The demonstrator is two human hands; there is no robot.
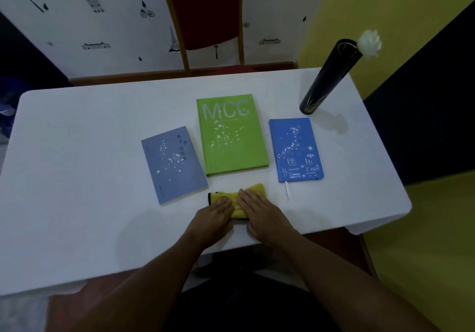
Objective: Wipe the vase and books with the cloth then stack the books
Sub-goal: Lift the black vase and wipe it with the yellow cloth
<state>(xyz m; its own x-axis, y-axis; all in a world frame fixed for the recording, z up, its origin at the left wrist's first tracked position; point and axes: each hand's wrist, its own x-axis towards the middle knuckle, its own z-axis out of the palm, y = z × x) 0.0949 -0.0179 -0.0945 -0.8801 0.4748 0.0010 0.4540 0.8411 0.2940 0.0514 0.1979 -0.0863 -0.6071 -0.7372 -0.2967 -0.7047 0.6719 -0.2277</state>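
Grey-blue book [173,164]: lay flat on the white tabletop [77,152] at about ten o'clock from the cloth, its cover dotted with pale specks.
Green book [231,134]: flat at twelve o'clock from the cloth, the largest of the three, also speckled.
Left hand [214,214]: palm down, fingers spread flat on the left half of the cloth, pressing rather than gripping.
Yellow cloth [237,199]: folded, near the tabletop's front edge, just below the green book, under both hands.
Right hand [262,214]: likewise flat and unclenched on the cloth's right half.
Blue book [295,149]: at two o'clock from the cloth, flat, a ribbon trailing from its near edge.
Vase [327,77]: dark, tall, upright at two o'clock beyond the blue book, a white flower [369,42] at its mouth.
Step in hand: apparently readying the cloth; no wiping looked begun, the books unstacked.
Next move: likely calls for one hand to close on the cloth and carry it toward the vase, steadying that tall, tippable body.
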